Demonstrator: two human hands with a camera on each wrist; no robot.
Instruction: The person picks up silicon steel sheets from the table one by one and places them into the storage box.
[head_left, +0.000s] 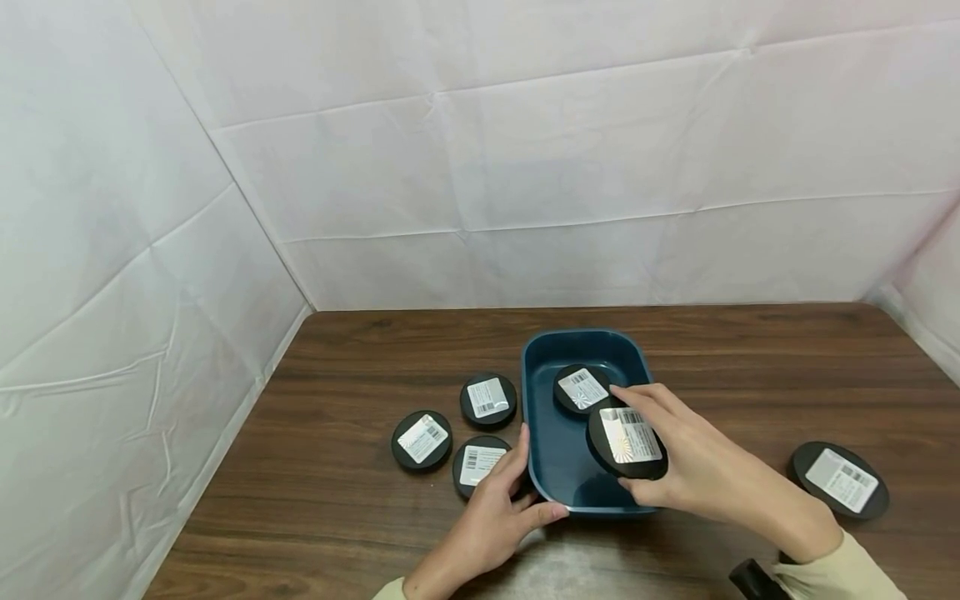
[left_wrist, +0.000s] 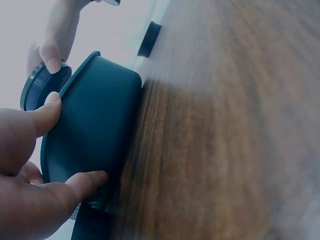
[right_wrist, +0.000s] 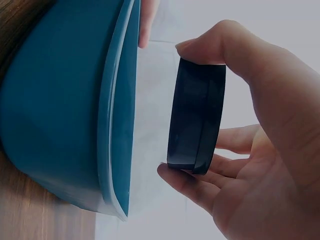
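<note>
A deep blue rectangular tray (head_left: 551,450) stands on the table. My left hand (head_left: 498,508) holds its near left corner, thumb at the near rim and fingers by the left side. Above the tray's right half, my right hand (head_left: 675,450) grips a flat round black container (head_left: 628,442) by its edges; a white barcode label faces up. In the right wrist view this container (right_wrist: 196,115) is apart from the tray's rim, with a seam around its side. Another labelled round container (head_left: 581,389) lies inside the tray, partly overlapped by the held one.
Left of the tray lie three similar containers (head_left: 422,440), one partly behind my left hand. A further container (head_left: 840,481) sits on the wooden table (head_left: 315,517) beyond my right forearm. White sheeting (head_left: 525,167) rises behind and at the sides.
</note>
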